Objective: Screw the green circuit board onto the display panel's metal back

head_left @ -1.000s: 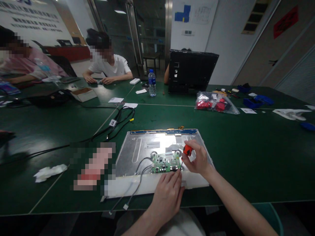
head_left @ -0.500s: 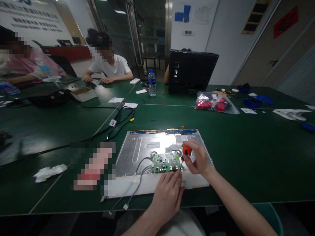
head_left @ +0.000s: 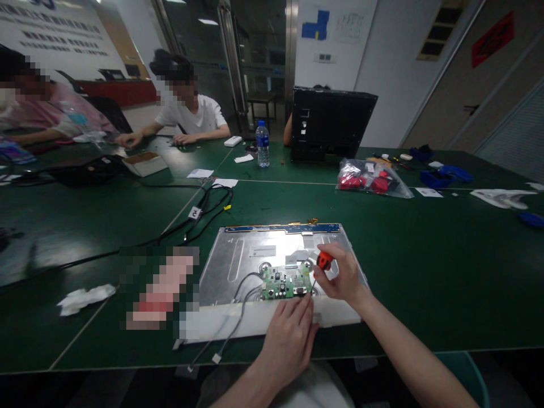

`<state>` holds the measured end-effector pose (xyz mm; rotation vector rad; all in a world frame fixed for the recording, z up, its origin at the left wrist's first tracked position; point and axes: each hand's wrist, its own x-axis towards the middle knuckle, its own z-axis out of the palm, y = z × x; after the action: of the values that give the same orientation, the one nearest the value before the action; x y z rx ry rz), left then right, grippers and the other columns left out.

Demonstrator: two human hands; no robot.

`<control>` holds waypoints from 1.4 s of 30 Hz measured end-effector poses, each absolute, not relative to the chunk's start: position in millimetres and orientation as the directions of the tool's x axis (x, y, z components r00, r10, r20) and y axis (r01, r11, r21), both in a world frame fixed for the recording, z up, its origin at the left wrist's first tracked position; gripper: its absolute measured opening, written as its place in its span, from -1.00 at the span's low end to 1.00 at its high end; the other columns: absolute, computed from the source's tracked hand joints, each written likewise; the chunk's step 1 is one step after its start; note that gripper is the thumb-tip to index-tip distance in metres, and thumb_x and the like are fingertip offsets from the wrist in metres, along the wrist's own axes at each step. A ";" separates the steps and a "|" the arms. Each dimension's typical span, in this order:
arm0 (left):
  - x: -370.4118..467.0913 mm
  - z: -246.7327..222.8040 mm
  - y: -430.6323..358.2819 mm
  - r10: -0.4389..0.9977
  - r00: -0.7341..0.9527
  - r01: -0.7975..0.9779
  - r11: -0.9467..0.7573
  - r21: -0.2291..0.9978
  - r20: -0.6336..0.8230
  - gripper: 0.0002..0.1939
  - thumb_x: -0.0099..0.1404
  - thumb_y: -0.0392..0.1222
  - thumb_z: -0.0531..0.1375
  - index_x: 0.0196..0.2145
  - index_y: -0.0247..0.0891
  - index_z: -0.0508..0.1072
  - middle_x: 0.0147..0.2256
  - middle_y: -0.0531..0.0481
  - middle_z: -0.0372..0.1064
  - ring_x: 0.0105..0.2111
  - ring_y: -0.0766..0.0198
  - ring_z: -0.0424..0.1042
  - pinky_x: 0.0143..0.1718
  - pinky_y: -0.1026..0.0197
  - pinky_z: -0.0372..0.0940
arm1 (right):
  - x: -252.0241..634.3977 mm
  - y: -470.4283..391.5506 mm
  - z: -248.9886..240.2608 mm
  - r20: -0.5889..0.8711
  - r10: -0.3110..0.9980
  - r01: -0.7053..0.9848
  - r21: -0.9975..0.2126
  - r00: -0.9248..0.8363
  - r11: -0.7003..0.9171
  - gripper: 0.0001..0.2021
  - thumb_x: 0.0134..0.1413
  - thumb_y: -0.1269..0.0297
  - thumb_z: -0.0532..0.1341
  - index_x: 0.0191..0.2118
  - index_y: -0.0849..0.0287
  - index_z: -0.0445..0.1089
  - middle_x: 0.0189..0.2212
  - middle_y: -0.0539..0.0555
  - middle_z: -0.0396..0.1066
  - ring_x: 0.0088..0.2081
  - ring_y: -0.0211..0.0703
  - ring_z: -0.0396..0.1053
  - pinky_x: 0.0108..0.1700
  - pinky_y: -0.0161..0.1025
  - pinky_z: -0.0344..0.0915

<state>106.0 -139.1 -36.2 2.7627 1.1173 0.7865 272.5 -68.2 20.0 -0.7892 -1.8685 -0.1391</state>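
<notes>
A silver metal display panel (head_left: 221, 266) lies before me, with a blue strip board (head_left: 283, 229) along its far edge. On it sits a green circuit board (head_left: 280, 277) with grey cables (head_left: 243, 311) leading off to the left. My right hand (head_left: 342, 275) grips a red and black screwdriver (head_left: 324, 260), its shaft slanting down to the board's right corner. My left hand (head_left: 289, 334) rests at the near edge of the circuit board, fingers together, fingertips close to the screwdriver's tip. Whether something small is under those fingertips is hidden.
Black cables (head_left: 208, 198) and crumpled white tissue (head_left: 85, 298) lie left. Farther off are a water bottle (head_left: 262, 144), a black monitor (head_left: 331, 122), a plastic bag with red items (head_left: 372, 177) and an open box (head_left: 145, 163). Two people sit at the far left.
The screwdriver's handle has turned and shifted slightly in my right hand. My left hand has stayed in place. The person in white has reached an arm out to the left.
</notes>
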 end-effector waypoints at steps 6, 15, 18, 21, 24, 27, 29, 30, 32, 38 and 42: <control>105.6 -36.3 -138.3 0.665 0.608 0.628 -0.737 0.250 0.434 -0.66 0.33 -0.29 0.04 0.02 -0.44 0.37 -0.01 -0.27 0.39 -0.10 0.03 0.36 -0.11 -0.02 0.34 | 272.4 -67.3 20.9 0.861 0.443 0.580 -0.233 -0.250 0.780 -0.64 0.12 0.34 0.13 0.05 0.14 0.14 -0.49 -0.04 0.29 -0.56 -0.25 0.23 -0.58 -0.31 0.18; 106.6 -37.0 -137.8 0.671 0.614 0.634 -0.733 0.247 0.416 -0.66 0.32 -0.28 0.04 0.01 -0.43 0.39 0.01 -0.26 0.39 -0.10 0.02 0.35 -0.10 -0.04 0.34 | 275.0 -68.1 22.2 0.841 0.470 0.484 -0.305 -0.267 0.820 -0.61 0.10 0.38 0.01 0.09 0.17 0.13 -0.41 0.04 0.35 -0.47 -0.20 0.33 -0.47 -0.25 0.28; 106.6 -36.8 -138.3 0.673 0.609 0.634 -0.731 0.252 0.420 -0.66 0.32 -0.29 0.04 0.01 -0.44 0.39 0.00 -0.26 0.40 -0.09 0.02 0.35 -0.10 -0.04 0.34 | 274.7 -69.4 23.1 0.845 0.471 0.511 -0.297 -0.254 0.807 -0.61 0.09 0.40 0.03 0.07 0.17 0.14 -0.46 0.00 0.33 -0.51 -0.22 0.30 -0.49 -0.27 0.26; 106.3 -36.4 -138.4 0.668 0.605 0.628 -0.735 0.255 0.433 -0.66 0.33 -0.29 0.03 0.01 -0.42 0.38 -0.01 -0.26 0.40 -0.10 0.03 0.36 -0.11 -0.03 0.35 | 273.7 -69.8 22.1 0.854 0.464 0.542 -0.281 -0.235 0.792 -0.61 0.09 0.39 0.06 0.07 0.18 0.14 -0.52 -0.05 0.28 -0.55 -0.24 0.25 -0.54 -0.30 0.21; 106.0 -35.5 -138.0 0.666 0.605 0.627 -0.736 0.254 0.435 -0.66 0.33 -0.29 0.01 0.02 -0.39 0.38 -0.01 -0.25 0.40 -0.11 0.03 0.37 -0.11 -0.04 0.35 | 272.7 -68.5 19.8 0.865 0.450 0.562 -0.263 -0.223 0.784 -0.61 0.10 0.38 0.10 0.07 0.16 0.13 -0.54 -0.07 0.26 -0.58 -0.26 0.22 -0.57 -0.32 0.17; 105.6 -34.6 -137.7 0.663 0.612 0.627 -0.739 0.247 0.430 -0.66 0.33 -0.30 0.02 0.01 -0.42 0.38 -0.01 -0.26 0.40 -0.11 0.02 0.37 -0.12 -0.05 0.36 | 272.1 -66.6 18.0 0.874 0.422 0.565 -0.229 -0.239 0.793 -0.61 0.11 0.38 0.13 0.07 0.12 0.13 -0.53 -0.08 0.27 -0.58 -0.27 0.22 -0.58 -0.33 0.15; 105.4 -34.2 -137.6 0.659 0.616 0.625 -0.742 0.242 0.432 -0.66 0.33 -0.30 0.02 0.01 -0.44 0.38 -0.01 -0.27 0.40 -0.11 0.01 0.36 -0.12 -0.05 0.36 | 272.1 -66.0 17.9 0.873 0.421 0.568 -0.222 -0.246 0.793 -0.61 0.11 0.37 0.14 0.07 0.10 0.14 -0.51 -0.07 0.29 -0.58 -0.28 0.22 -0.57 -0.33 0.16; 105.4 -34.2 -137.7 0.658 0.616 0.624 -0.743 0.241 0.434 -0.66 0.33 -0.30 0.02 0.00 -0.44 0.38 -0.01 -0.27 0.40 -0.11 0.01 0.36 -0.12 -0.05 0.36 | 272.2 -66.0 18.2 0.871 0.426 0.569 -0.226 -0.246 0.791 -0.62 0.12 0.36 0.14 0.07 0.10 0.14 -0.51 -0.07 0.30 -0.58 -0.28 0.22 -0.57 -0.33 0.16; 105.7 -34.5 -138.0 0.660 0.613 0.625 -0.741 0.245 0.435 -0.67 0.33 -0.30 0.03 0.00 -0.44 0.38 -0.01 -0.27 0.40 -0.11 0.02 0.36 -0.12 -0.04 0.36 | 272.7 -66.5 19.1 0.862 0.441 0.564 -0.240 -0.250 0.790 -0.63 0.13 0.34 0.13 0.07 0.12 0.14 -0.51 -0.07 0.28 -0.58 -0.28 0.22 -0.57 -0.33 0.17; 106.2 -36.2 -138.6 0.669 0.610 0.631 -0.734 0.251 0.424 -0.66 0.33 -0.29 0.03 0.01 -0.41 0.38 -0.01 -0.26 0.40 -0.10 0.02 0.36 -0.11 -0.04 0.34 | 274.7 -67.9 21.4 0.841 0.472 0.493 -0.302 -0.266 0.816 -0.62 0.13 0.38 0.03 0.09 0.18 0.13 -0.46 0.00 0.30 -0.53 -0.24 0.27 -0.54 -0.29 0.22; 105.7 -35.6 -138.4 0.663 0.619 0.626 -0.740 0.246 0.420 -0.66 0.32 -0.30 0.04 0.01 -0.43 0.38 0.00 -0.26 0.39 -0.10 0.02 0.36 -0.11 -0.03 0.34 | 274.6 -67.4 21.2 0.843 0.476 0.481 -0.317 -0.252 0.817 -0.60 0.10 0.42 0.04 0.09 0.18 0.14 -0.44 0.01 0.31 -0.52 -0.25 0.27 -0.53 -0.29 0.24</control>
<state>105.7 -138.4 -35.6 2.7588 1.0997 0.7635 274.6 -67.4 21.2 -0.7214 -1.8880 -0.0062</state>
